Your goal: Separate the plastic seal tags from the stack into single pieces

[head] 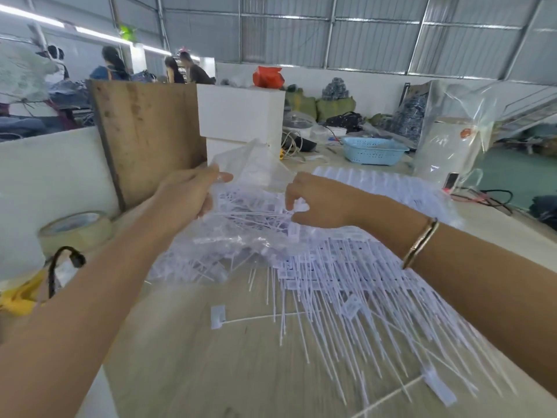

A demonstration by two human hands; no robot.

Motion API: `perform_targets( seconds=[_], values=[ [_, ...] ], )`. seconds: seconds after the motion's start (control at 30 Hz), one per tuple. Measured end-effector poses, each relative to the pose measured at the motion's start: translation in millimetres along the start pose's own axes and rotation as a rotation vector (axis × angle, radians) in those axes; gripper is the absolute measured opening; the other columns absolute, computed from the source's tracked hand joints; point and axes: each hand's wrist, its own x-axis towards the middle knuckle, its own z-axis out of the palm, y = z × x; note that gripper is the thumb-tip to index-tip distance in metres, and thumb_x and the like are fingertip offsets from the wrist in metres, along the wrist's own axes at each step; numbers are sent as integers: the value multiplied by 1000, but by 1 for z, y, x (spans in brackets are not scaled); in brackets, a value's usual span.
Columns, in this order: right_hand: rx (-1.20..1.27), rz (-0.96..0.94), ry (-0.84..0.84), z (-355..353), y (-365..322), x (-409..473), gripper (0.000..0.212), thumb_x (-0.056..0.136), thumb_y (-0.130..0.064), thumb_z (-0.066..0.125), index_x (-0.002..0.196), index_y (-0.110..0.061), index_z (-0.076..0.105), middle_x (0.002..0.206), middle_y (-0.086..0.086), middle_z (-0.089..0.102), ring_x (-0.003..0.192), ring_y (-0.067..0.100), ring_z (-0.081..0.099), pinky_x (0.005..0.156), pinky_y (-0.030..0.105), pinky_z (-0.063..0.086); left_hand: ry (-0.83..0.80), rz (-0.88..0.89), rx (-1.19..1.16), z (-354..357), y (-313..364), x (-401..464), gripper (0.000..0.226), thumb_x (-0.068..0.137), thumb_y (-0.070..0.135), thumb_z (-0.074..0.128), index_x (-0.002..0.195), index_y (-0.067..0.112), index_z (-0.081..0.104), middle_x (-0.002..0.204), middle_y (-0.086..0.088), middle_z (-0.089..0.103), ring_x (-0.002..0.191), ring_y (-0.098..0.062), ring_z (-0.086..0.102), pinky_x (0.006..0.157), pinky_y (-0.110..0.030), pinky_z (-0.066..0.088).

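Room: we work in a big metal-roofed workshop, with other people (pixel 114 66) at a bench far to the left and bags and bundles along the back wall.
Table: our pale wood table (pixel 187 357) carries the whole job; a brown board (pixel 144 137) and a white box (pixel 241 113) stand behind it, a blue basket (pixel 373 149) further back.
Tags: the seal tags (pixel 346 279) lie fanned in a loose heap under our right forearm, heads up-table, thin tails pointing toward us. One single tag (pixel 217 316) lies apart, nearer us.
Bag: a clear plastic bag (pixel 241 188) with more tags inside is lifted between both hands, above the far left edge of the heap.
Left hand: our left hand (pixel 187 191) grips the bag's edge, thumb on top, the other fingers curled beneath the film.
Right hand: our right hand (pixel 319 200) pinches at the bag's mouth with curled fingertips; we cannot tell whether it has film or a tag head.
Step, as we judge it: getting tags out of the bag so that we can split them.
Doing it well: we should hold the bag steady with the left hand, draw tags out by their heads rather than their tails, and pull along their length so the tails do not snag.
Risk: a sideways tug would likely tangle the tails or drag the heap.
Beside us: a tape roll (pixel 75 230) and a black cord (pixel 64 260) sit at the left; we keep loose pieces off them.
Progress: many tags appear still bunched, so we judge it early.
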Motion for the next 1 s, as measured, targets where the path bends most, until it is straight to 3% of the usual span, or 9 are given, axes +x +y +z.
perform_targets(
  seconds=[0.07, 0.13, 0.27, 0.33, 0.43, 0.67, 0.8, 0.9, 1.0],
  values=[
    [-67, 72, -53, 4, 5, -32, 7, 92, -22, 51, 90, -16, 54, 89, -3, 49, 86, 17, 48, 73, 29, 39, -45, -19, 19, 15, 0, -1, 32, 99, 43, 38, 90, 35, 67, 34, 7, 40, 29, -3, 33, 42, -24, 29],
    [-148, 167, -275, 10, 6, -58, 21, 94, -24, 48, 88, -7, 57, 88, 8, 55, 74, 16, 45, 64, 25, 37, -36, -9, 41, 28, -3, -7, 33, 98, 44, 39, 89, 36, 69, 35, 9, 42, 31, -3, 35, 47, -27, 28],
    [-215, 255, -591, 28, 3, -90, 38, 95, -36, 49, 82, -2, 60, 85, 11, 60, 73, 24, 52, 68, 31, 39, -36, 9, 85, 45, -17, -22, 35, 97, 45, 40, 82, 36, 70, 36, 9, 43, 34, -3, 37, 50, -28, 29],
    [-258, 305, -608, 34, 2, -97, 39, 93, -37, 54, 63, -12, 46, 67, 2, 47, 60, 19, 45, 63, 30, 38, -43, -3, 97, 51, -22, -27, 35, 97, 45, 41, 79, 36, 69, 40, 9, 44, 37, -7, 40, 50, -27, 30],
    [-360, 357, -587, 49, 0, -103, 34, 92, -31, 54, 65, -14, 42, 68, -2, 43, 57, 15, 42, 52, 28, 32, -41, -16, 123, 56, -29, -32, 36, 97, 46, 42, 75, 37, 69, 49, 1, 46, 43, -14, 40, 49, -26, 31],
    [-243, 404, -440, 62, 12, -113, 33, 94, -13, 47, 63, -11, 39, 68, 2, 42, 62, 21, 46, 60, 29, 38, -29, -5, 122, 54, -30, -34, 38, 97, 47, 41, 72, 40, 69, 50, 0, 46, 45, -17, 40, 51, -27, 32],
    [42, 281, -190, 45, 8, -123, 19, 98, -10, 35, 92, -21, 49, 72, -4, 45, 56, 14, 44, 51, 27, 34, -28, 5, 119, 54, -32, -36, 36, 97, 46, 41, 78, 38, 70, 53, -1, 48, 48, -17, 43, 52, -27, 33],
    [274, 41, -347, 47, -9, -141, 23, 96, -18, 47, 90, -40, 48, 82, -7, 51, 69, 14, 51, 65, 29, 42, -25, 2, 115, 54, -31, -37, 36, 97, 45, 40, 78, 37, 70, 53, -1, 48, 47, -17, 43, 51, -28, 33],
    [239, -58, -572, 63, -20, -154, 27, 88, -27, 64, 113, -26, 56, 92, -11, 49, 86, 12, 49, 72, 25, 38, -19, -1, 112, 55, -30, -38, 36, 98, 45, 40, 80, 36, 71, 54, -2, 48, 48, -17, 42, 51, -28, 32]
  ],
)
